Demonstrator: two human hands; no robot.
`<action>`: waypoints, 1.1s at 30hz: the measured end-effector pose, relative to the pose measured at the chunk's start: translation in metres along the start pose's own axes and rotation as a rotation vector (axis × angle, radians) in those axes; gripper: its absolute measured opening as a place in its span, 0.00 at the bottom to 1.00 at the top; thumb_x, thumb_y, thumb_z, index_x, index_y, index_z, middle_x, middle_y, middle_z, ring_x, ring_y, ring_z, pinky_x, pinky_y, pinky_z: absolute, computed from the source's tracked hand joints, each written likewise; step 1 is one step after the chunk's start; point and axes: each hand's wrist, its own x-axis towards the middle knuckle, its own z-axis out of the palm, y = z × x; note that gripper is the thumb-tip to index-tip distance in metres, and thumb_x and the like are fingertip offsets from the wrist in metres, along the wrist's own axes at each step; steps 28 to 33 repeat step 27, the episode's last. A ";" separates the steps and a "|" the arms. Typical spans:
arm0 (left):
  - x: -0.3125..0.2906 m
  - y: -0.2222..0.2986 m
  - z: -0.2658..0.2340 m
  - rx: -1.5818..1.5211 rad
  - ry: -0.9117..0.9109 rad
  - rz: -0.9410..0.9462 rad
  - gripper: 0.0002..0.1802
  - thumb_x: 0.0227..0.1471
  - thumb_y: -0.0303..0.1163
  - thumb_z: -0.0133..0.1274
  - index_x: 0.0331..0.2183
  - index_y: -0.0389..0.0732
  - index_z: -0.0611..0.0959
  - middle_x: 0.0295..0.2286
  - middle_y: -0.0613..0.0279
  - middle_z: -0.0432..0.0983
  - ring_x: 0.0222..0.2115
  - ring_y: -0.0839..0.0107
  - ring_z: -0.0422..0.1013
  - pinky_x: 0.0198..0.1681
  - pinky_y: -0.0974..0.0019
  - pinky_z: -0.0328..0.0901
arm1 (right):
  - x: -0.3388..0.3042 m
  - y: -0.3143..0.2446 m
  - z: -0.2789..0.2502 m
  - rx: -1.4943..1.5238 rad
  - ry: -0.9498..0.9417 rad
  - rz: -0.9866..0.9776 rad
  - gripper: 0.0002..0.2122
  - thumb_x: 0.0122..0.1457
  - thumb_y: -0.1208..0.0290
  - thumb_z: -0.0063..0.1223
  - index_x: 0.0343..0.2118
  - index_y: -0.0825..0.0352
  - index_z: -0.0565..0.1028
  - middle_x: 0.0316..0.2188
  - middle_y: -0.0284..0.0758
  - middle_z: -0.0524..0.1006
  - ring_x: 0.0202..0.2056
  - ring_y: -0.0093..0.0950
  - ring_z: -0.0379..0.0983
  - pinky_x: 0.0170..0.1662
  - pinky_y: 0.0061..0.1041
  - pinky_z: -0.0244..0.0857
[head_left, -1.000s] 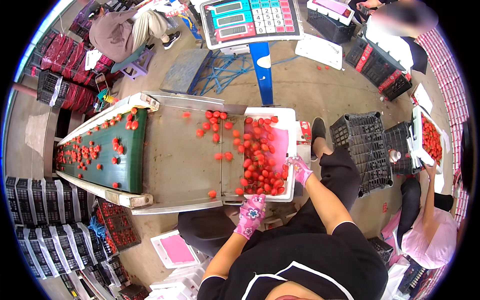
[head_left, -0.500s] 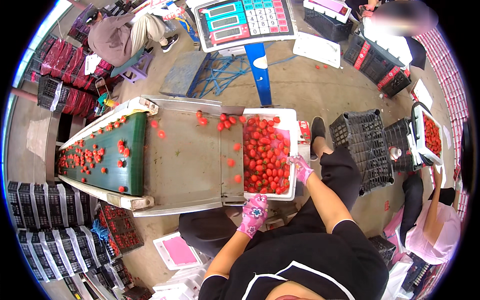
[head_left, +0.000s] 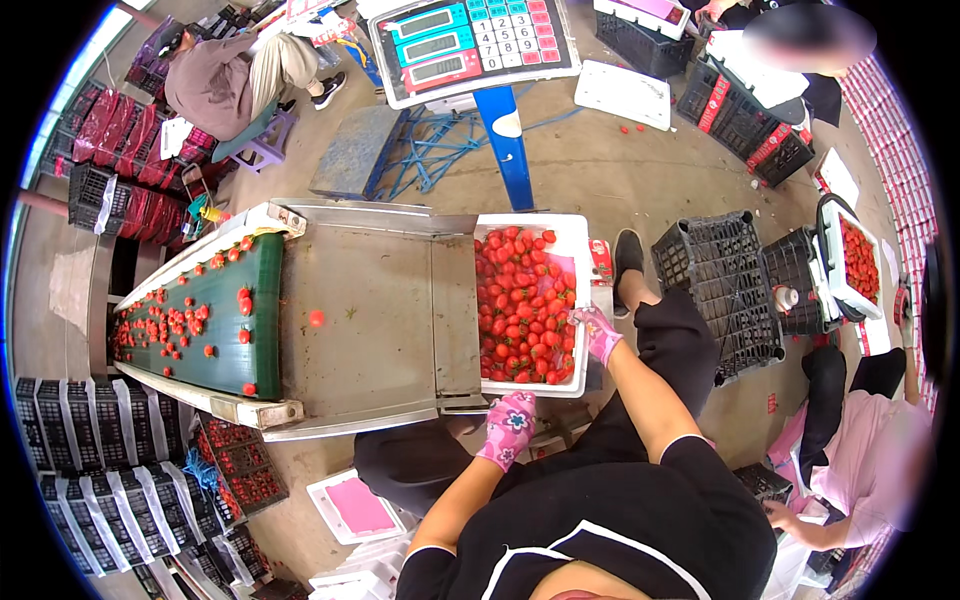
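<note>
A white foam box [head_left: 568, 235] holds a heap of small red tomatoes [head_left: 520, 310] and sits under the mouth of a metal chute [head_left: 370, 340]. My right hand [head_left: 598, 334], in a pink patterned glove, grips the box's right rim. My left hand [head_left: 510, 425], in a matching flowered glove, is closed at the near rim, its fingertips partly hidden. One loose tomato [head_left: 316, 318] is on the chute. More tomatoes ride on the green conveyor belt [head_left: 262, 330] to the left.
A weighing scale [head_left: 470, 50] on a blue post stands ahead. Black crates [head_left: 715, 300] are to my right, and stacked black crates [head_left: 90, 420] to my left. A pink-lined white box [head_left: 355, 503] lies below the chute. Co-workers sit at the far left and right.
Several tomatoes have slid off the chute, leaving one on it. The view has shifted slightly. My hands keep their places at the box. The co-worker at right has lowered an arm.
</note>
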 end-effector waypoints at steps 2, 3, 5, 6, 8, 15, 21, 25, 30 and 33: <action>0.004 0.014 -0.021 -0.075 -0.029 -0.038 0.08 0.45 0.31 0.50 0.31 0.41 0.76 0.30 0.55 0.75 0.31 0.57 0.74 0.32 0.55 0.68 | 0.001 -0.006 -0.010 -0.013 0.019 -0.020 0.13 0.52 0.82 0.49 0.41 0.66 0.66 0.27 0.29 0.68 0.29 0.22 0.67 0.36 0.22 0.67; 0.001 0.013 -0.024 -0.080 -0.012 -0.044 0.08 0.45 0.31 0.51 0.31 0.41 0.76 0.29 0.56 0.75 0.31 0.57 0.74 0.32 0.55 0.68 | 0.000 -0.006 -0.009 -0.020 0.019 -0.019 0.13 0.52 0.81 0.49 0.41 0.66 0.66 0.27 0.29 0.68 0.28 0.22 0.67 0.36 0.22 0.67; -0.004 0.010 -0.031 -0.090 0.024 -0.058 0.08 0.46 0.33 0.51 0.31 0.42 0.76 0.29 0.56 0.75 0.31 0.58 0.74 0.31 0.55 0.68 | 0.000 -0.007 -0.005 -0.014 -0.011 -0.027 0.13 0.52 0.81 0.50 0.40 0.67 0.65 0.26 0.29 0.68 0.28 0.22 0.67 0.36 0.22 0.66; -0.011 0.010 -0.039 -0.064 0.051 -0.036 0.09 0.47 0.36 0.52 0.31 0.43 0.76 0.28 0.57 0.75 0.30 0.57 0.73 0.30 0.54 0.67 | 0.000 -0.008 -0.004 -0.011 -0.026 -0.030 0.13 0.52 0.81 0.50 0.40 0.67 0.65 0.26 0.29 0.68 0.28 0.22 0.67 0.36 0.22 0.66; -0.016 0.030 -0.086 -0.168 0.013 -0.088 0.09 0.46 0.35 0.52 0.31 0.43 0.75 0.28 0.57 0.75 0.30 0.57 0.73 0.30 0.54 0.67 | 0.003 -0.013 -0.011 -0.032 -0.008 -0.032 0.13 0.51 0.81 0.51 0.40 0.67 0.65 0.26 0.29 0.68 0.29 0.23 0.67 0.37 0.22 0.66; -0.048 0.004 -0.123 -0.267 0.426 0.001 0.05 0.48 0.30 0.53 0.31 0.43 0.78 0.24 0.55 0.77 0.25 0.55 0.74 0.30 0.56 0.68 | 0.000 -0.024 -0.012 -0.054 0.039 -0.036 0.16 0.49 0.84 0.54 0.41 0.67 0.66 0.26 0.31 0.71 0.28 0.26 0.70 0.36 0.25 0.68; -0.055 -0.026 -0.129 -0.532 0.664 -0.122 0.04 0.47 0.27 0.55 0.30 0.43 0.79 0.22 0.56 0.77 0.22 0.58 0.74 0.26 0.61 0.68 | 0.007 -0.027 -0.017 -0.151 0.100 -0.100 0.17 0.50 0.83 0.55 0.43 0.69 0.67 0.27 0.33 0.74 0.25 0.24 0.72 0.29 0.20 0.69; -0.054 -0.020 -0.134 -0.385 0.624 -0.106 0.05 0.47 0.27 0.55 0.31 0.43 0.79 0.22 0.57 0.77 0.24 0.62 0.75 0.29 0.62 0.68 | 0.009 -0.046 -0.015 -0.558 0.130 -0.070 0.23 0.52 0.82 0.53 0.51 0.70 0.60 0.37 0.38 0.74 0.37 0.27 0.72 0.44 0.24 0.66; -0.056 -0.028 -0.129 -0.524 0.624 -0.164 0.05 0.47 0.28 0.55 0.31 0.43 0.79 0.23 0.56 0.77 0.25 0.62 0.75 0.30 0.60 0.68 | 0.005 -0.057 -0.007 -0.660 0.143 -0.157 0.27 0.52 0.81 0.53 0.55 0.69 0.56 0.39 0.39 0.73 0.39 0.27 0.71 0.45 0.24 0.65; -0.056 -0.028 -0.129 -0.524 0.624 -0.164 0.05 0.47 0.28 0.55 0.31 0.43 0.79 0.23 0.56 0.77 0.25 0.62 0.75 0.30 0.60 0.68 | 0.005 -0.057 -0.007 -0.660 0.143 -0.157 0.27 0.52 0.81 0.53 0.55 0.69 0.56 0.39 0.39 0.73 0.39 0.27 0.71 0.45 0.24 0.65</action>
